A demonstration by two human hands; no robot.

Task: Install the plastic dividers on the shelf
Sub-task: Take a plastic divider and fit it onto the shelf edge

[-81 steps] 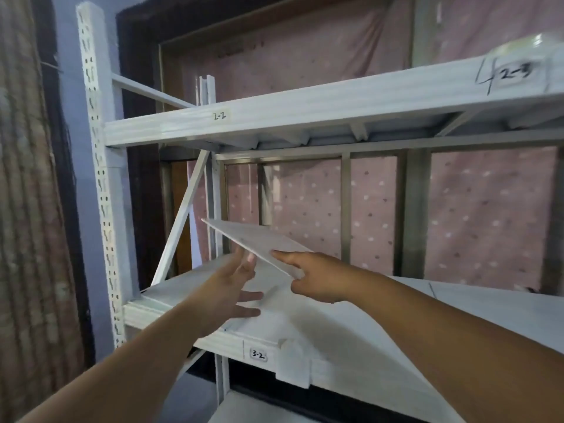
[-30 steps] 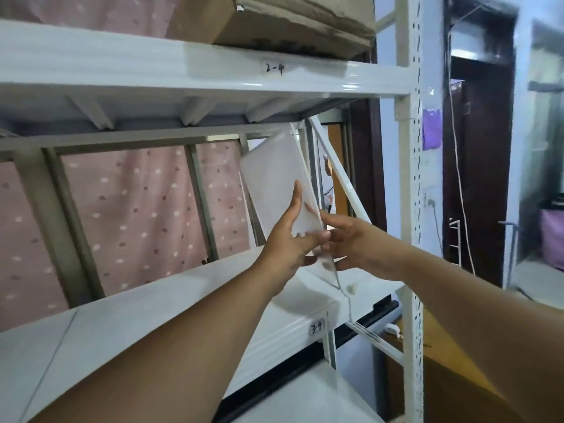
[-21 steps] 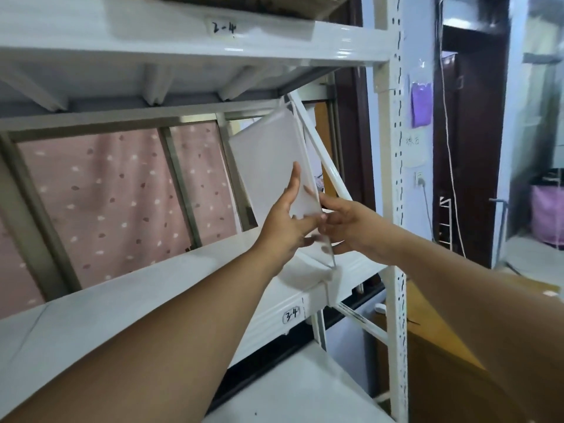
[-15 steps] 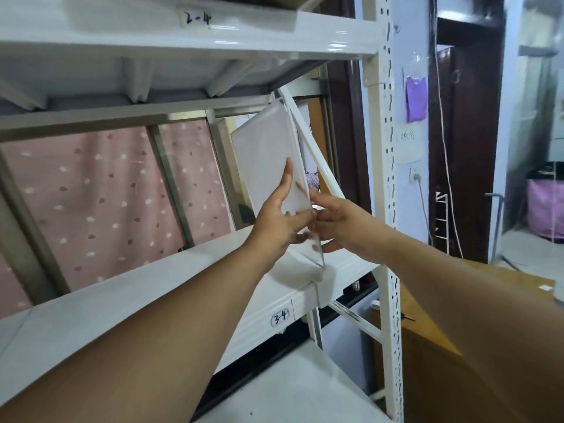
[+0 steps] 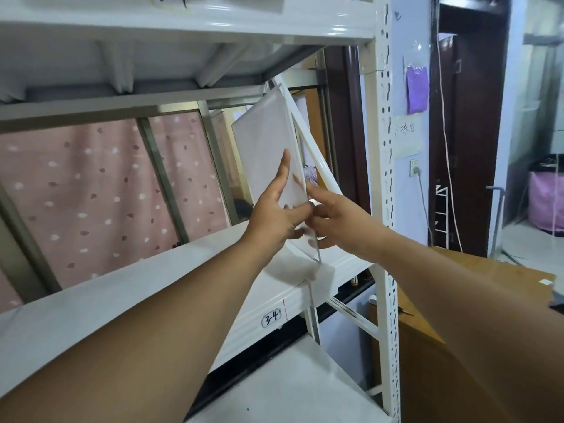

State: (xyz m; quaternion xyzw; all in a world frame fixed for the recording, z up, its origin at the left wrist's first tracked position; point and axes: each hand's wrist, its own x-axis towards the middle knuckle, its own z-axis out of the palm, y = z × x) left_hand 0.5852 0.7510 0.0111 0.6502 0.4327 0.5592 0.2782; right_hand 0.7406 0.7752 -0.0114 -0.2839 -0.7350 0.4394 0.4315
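Note:
A translucent white plastic divider (image 5: 265, 141) stands nearly upright over the right end of the white shelf board (image 5: 128, 288) marked 3-4. Its lower corner hangs just above the shelf's front lip. My left hand (image 5: 274, 215) lies flat against the divider's near face, thumb hooked round the front edge. My right hand (image 5: 335, 221) pinches the same front edge from the right side. The divider's top leans against the diagonal white brace (image 5: 308, 141) under the upper shelf (image 5: 183, 29).
A perforated white upright post (image 5: 384, 184) stands just right of my hands. A pink dotted curtain (image 5: 91, 190) hangs behind the rack. A lower shelf board (image 5: 290, 389) lies beneath. A brown cabinet (image 5: 451, 331) and a dark doorway (image 5: 470, 132) are to the right.
The view swung from the rack's left end to its right end. Both hands carried the divider along, turned it upright, and over the last second eased it lower toward the shelf's edge.

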